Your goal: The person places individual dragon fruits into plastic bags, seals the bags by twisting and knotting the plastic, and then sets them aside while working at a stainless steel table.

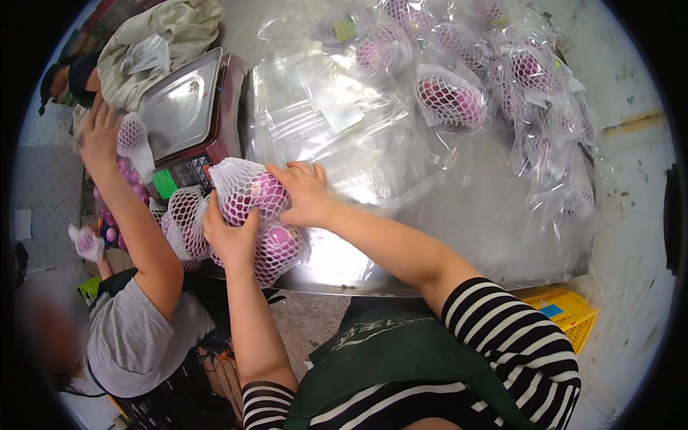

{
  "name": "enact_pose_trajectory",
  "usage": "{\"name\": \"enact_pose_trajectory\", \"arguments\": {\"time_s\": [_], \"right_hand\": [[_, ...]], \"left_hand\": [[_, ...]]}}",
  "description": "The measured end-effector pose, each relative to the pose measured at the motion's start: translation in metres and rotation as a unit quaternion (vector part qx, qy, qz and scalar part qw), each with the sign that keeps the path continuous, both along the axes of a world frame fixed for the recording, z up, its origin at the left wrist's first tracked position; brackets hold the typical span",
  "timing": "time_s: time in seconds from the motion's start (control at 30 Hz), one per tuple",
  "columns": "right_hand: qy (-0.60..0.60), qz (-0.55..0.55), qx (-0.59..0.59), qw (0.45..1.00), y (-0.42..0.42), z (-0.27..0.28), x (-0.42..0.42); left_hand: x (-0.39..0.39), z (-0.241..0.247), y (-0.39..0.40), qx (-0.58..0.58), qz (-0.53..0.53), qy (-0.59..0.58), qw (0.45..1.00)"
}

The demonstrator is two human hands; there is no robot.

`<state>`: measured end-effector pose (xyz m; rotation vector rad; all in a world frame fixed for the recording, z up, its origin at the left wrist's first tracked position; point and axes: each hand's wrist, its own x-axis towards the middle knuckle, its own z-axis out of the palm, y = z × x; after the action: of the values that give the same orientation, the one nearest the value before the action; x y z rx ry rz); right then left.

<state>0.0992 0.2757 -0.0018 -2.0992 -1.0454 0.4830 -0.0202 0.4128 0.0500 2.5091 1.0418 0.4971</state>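
Observation:
My left hand [232, 235] grips the near-left side of a white foam-net sleeve [236, 180] with purple round fruit [270, 191] in it. From the right, my right hand [306, 194] holds the same sleeve, fingers spread over its far side. A second netted purple fruit [279, 242] rests just below, at the steel tabletop's [344, 263] front edge. More netted fruit [186, 220] sits left of my left hand, partly hidden behind a co-worker's arm.
A scale with a metal pan [183, 102] stands at the left, a green note [164, 184] by its keypad. Clear plastic bags [333, 97] lie mid-table. Bagged netted fruit [451, 99] piles up far right. A co-worker [142, 344] reaches in from the left. A yellow crate [572, 312] stands below right.

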Motion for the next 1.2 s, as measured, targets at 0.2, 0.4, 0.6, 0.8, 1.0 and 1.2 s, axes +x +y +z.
{"name": "enact_pose_trajectory", "arguments": {"time_s": [0.2,0.4,0.6,0.8,1.0,1.2], "right_hand": [[0.508,-0.039,0.535,0.674,-0.093,0.008,-0.002],[0.573,-0.22,0.596,0.518,-0.191,0.011,0.027],[0.592,-0.326,0.512,0.53,-0.222,-0.012,0.026],[0.646,-0.248,0.49,0.53,-0.24,-0.004,0.026],[0.57,-0.163,0.332,0.733,-0.204,0.02,0.001],[0.715,-0.198,0.365,0.563,-0.185,-0.005,-0.004]], "left_hand": [[0.009,0.038,-0.114,-0.263,-0.052,-0.312,0.911],[0.03,-0.024,-0.152,-0.326,-0.308,-0.115,0.886],[0.08,-0.086,-0.146,0.052,-0.411,0.107,0.904],[0.099,-0.065,-0.133,0.013,-0.419,0.214,0.882],[0.111,0.027,-0.146,0.093,-0.516,0.142,0.839],[0.076,-0.012,-0.12,0.205,-0.419,-0.007,0.884]]}}
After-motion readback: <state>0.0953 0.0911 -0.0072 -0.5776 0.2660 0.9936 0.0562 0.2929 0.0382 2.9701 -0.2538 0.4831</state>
